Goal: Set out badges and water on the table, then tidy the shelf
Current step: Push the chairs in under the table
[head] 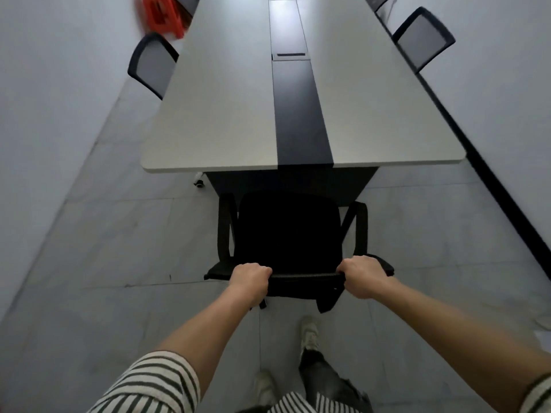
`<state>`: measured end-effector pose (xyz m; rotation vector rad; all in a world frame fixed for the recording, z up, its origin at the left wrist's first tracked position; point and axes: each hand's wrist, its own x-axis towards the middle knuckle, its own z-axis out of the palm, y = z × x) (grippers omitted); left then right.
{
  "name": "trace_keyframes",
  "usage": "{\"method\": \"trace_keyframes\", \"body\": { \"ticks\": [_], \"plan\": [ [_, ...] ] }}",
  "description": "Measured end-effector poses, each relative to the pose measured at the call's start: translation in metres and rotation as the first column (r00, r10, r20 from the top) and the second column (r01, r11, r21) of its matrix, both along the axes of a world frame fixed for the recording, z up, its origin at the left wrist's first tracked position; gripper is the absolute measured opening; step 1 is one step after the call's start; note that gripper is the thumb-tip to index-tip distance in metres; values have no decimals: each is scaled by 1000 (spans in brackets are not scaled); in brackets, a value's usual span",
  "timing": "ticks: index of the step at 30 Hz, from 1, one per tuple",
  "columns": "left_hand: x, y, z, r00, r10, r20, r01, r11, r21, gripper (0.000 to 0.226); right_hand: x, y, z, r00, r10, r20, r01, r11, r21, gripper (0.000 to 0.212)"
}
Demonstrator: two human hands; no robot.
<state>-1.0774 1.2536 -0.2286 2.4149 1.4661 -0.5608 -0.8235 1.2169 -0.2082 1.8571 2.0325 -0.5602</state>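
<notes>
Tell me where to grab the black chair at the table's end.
Grip the chair by the backrest top edge from behind, as the left hand and right hand do, one near each corner. That edge is nearest and wide; seat and armrests lie beyond, toward the table.

Near chair (287, 234) stands before the table's (223, 114) end (left chair (152, 65) and right chair (423, 40) flank it).

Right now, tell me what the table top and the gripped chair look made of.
The table top looks like pale matte laminate or painted board: flat, even, soft glare, rounded corners. The chair seems black fabric on a plastic frame, too dark to be sure.
</notes>
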Motion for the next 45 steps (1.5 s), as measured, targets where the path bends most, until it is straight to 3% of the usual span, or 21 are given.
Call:
{"method": "trace_keyframes", "body": {
  "ticks": [7,12,20,26,36,45],
  "plan": [
    [-3,-81,1,990,-136,26,136,991,-8,18,1,-93,0,998,-64,11,64,998,-30,30],
    [-3,-142,-3,979,-179,93,185,981,-61,13,13,-148,2,1000,16,14,-15,998,-58,30],
    [2,-259,-22,987,39,158,-24,995,-93,15,24,-223,9,984,169,61,-171,985,31,24],
    [-6,-299,-26,986,117,115,-104,988,-116,9,47,-271,0,992,125,21,-126,991,38,23],
    [-3,-249,-17,978,192,80,-183,976,-115,21,50,-228,-4,983,166,81,-178,966,186,26],
    [6,-139,-25,987,115,110,-99,985,-140,15,65,-124,-6,976,131,175,-162,971,176,30]
  ]
}}
